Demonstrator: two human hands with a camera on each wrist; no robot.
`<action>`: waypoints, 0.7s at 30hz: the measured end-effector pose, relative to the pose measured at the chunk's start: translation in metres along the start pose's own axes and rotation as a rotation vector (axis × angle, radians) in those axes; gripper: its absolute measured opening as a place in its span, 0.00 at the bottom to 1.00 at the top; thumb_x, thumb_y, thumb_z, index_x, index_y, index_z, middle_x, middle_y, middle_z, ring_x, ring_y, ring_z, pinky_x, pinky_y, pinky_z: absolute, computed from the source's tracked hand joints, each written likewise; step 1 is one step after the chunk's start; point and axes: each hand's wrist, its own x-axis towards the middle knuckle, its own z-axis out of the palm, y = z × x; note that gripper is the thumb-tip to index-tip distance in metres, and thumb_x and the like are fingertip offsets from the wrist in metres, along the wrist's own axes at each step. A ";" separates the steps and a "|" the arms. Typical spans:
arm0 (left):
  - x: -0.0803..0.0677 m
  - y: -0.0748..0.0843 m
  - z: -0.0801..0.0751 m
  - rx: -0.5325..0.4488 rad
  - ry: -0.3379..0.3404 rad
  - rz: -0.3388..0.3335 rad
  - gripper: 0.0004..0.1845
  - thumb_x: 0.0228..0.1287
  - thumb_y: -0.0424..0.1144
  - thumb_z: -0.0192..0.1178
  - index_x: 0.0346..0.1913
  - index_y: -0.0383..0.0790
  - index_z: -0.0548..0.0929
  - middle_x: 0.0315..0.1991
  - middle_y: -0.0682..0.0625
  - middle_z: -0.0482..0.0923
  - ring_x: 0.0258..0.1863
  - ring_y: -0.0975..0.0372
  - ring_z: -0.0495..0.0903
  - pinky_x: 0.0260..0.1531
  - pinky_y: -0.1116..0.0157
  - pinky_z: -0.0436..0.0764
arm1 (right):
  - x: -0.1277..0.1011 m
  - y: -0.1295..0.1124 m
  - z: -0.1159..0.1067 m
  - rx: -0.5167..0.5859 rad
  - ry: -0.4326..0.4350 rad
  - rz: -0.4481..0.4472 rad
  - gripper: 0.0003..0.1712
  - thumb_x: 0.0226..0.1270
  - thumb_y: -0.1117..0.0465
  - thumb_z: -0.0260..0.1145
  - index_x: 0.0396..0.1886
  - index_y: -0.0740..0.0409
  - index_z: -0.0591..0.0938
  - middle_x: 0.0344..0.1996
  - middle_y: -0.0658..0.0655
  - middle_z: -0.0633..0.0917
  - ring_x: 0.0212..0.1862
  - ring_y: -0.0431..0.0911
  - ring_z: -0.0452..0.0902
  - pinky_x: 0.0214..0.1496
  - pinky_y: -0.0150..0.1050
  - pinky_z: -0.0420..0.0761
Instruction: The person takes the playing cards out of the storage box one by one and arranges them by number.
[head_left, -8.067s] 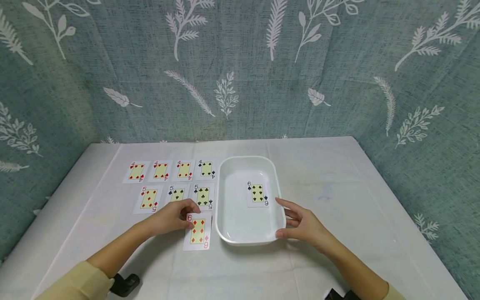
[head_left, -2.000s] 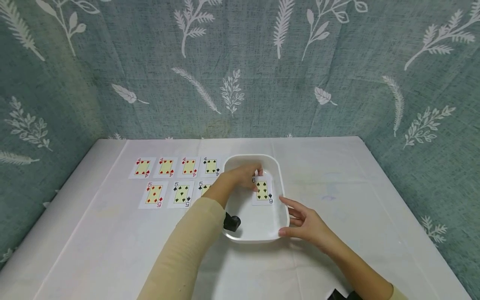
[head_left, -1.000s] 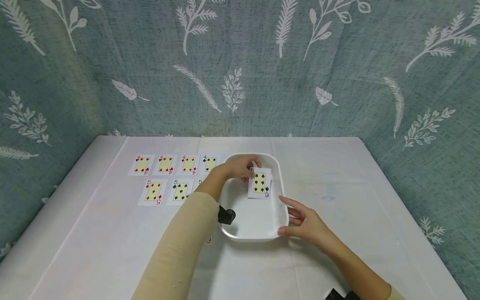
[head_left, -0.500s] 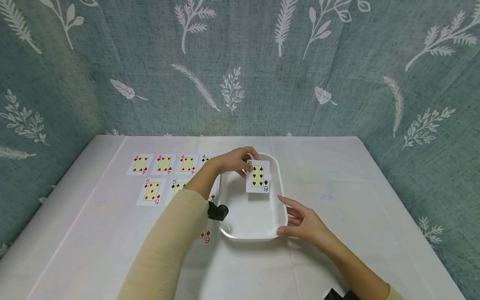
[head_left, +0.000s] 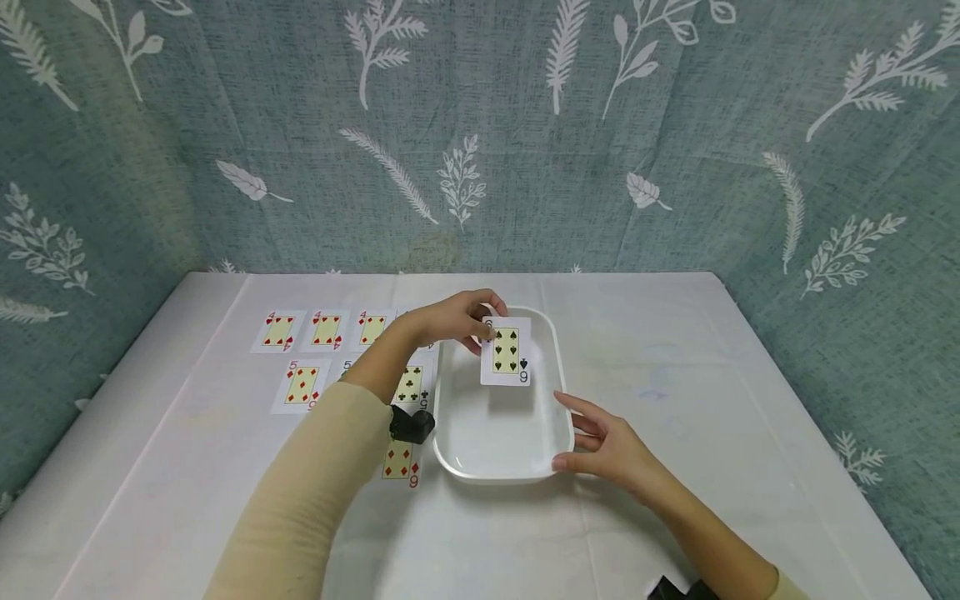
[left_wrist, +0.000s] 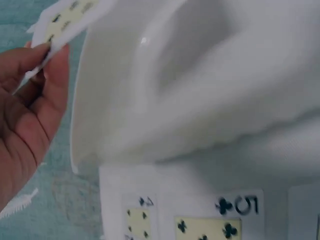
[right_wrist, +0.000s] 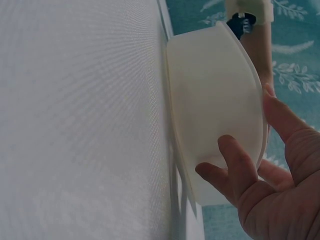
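My left hand (head_left: 450, 321) pinches the six of spades playing card (head_left: 510, 379) by its upper left corner, thumb on its face. The card hangs tilted above the white plastic tray (head_left: 501, 479), casting a shadow on the tray floor. In the left wrist view the card (left_wrist: 70, 17) stands out from between thumb and fingers. My right hand (head_left: 611, 442) holds the tray's right side, thumb and index finger at the rim. In the right wrist view its other fingers (right_wrist: 235, 160) lie against the outer wall.
Left of the tray, a row of fours includes the four of hearts (head_left: 326, 331). Below it lie fives, among them the five of diamonds (head_left: 302, 385) and five of clubs (head_left: 409, 383). The six of diamonds (head_left: 397, 467) is partly behind my left forearm.
My left hand went from the six of diamonds on the table into the tray, took hold of the six of spades, lifted it and drew it slightly left. The right hand has stayed on the tray.
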 end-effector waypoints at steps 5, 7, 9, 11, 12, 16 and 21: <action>-0.009 -0.006 -0.004 -0.030 -0.003 -0.001 0.17 0.67 0.28 0.53 0.57 0.36 0.67 0.42 0.45 0.74 0.41 0.57 0.75 0.40 0.60 0.82 | 0.000 -0.001 0.000 0.003 -0.008 -0.005 0.53 0.46 0.62 0.78 0.72 0.61 0.60 0.63 0.75 0.67 0.61 0.63 0.70 0.50 0.41 0.80; -0.013 -0.009 -0.006 -0.037 -0.004 0.002 0.17 0.66 0.28 0.53 0.56 0.37 0.67 0.42 0.46 0.74 0.41 0.57 0.75 0.40 0.60 0.81 | -0.001 -0.001 0.000 0.006 -0.015 -0.006 0.53 0.47 0.63 0.77 0.72 0.61 0.59 0.63 0.75 0.67 0.61 0.63 0.70 0.50 0.41 0.80; -0.017 -0.011 -0.007 -0.048 -0.006 0.010 0.17 0.66 0.29 0.53 0.56 0.38 0.67 0.41 0.46 0.74 0.42 0.57 0.75 0.40 0.59 0.81 | -0.001 -0.001 -0.001 0.007 -0.015 -0.003 0.53 0.47 0.63 0.77 0.72 0.61 0.59 0.63 0.75 0.67 0.61 0.63 0.69 0.49 0.40 0.80; -0.022 -0.012 -0.009 -0.065 -0.009 0.019 0.17 0.66 0.29 0.53 0.56 0.37 0.67 0.40 0.46 0.74 0.41 0.57 0.75 0.40 0.59 0.81 | -0.001 -0.001 -0.001 0.006 -0.014 -0.003 0.53 0.48 0.64 0.77 0.72 0.61 0.58 0.63 0.75 0.66 0.62 0.63 0.69 0.49 0.40 0.81; -0.024 -0.013 -0.010 -0.073 -0.011 0.020 0.17 0.66 0.29 0.53 0.56 0.37 0.67 0.40 0.47 0.74 0.40 0.57 0.75 0.39 0.59 0.81 | -0.001 -0.001 -0.001 0.006 -0.013 -0.002 0.53 0.48 0.64 0.77 0.72 0.61 0.58 0.64 0.75 0.66 0.62 0.63 0.69 0.49 0.40 0.81; -0.035 -0.019 -0.014 -0.094 -0.020 0.013 0.17 0.66 0.28 0.53 0.56 0.37 0.67 0.40 0.47 0.73 0.38 0.57 0.75 0.37 0.60 0.81 | -0.002 -0.001 -0.001 0.016 -0.019 0.008 0.53 0.48 0.64 0.76 0.73 0.60 0.57 0.64 0.74 0.66 0.62 0.63 0.69 0.49 0.41 0.81; -0.049 -0.028 -0.017 -0.110 -0.047 -0.003 0.17 0.66 0.30 0.54 0.56 0.37 0.67 0.43 0.45 0.75 0.37 0.58 0.76 0.38 0.59 0.81 | -0.002 -0.001 -0.001 0.043 -0.023 0.036 0.53 0.48 0.65 0.76 0.73 0.56 0.58 0.66 0.71 0.65 0.64 0.61 0.67 0.50 0.42 0.80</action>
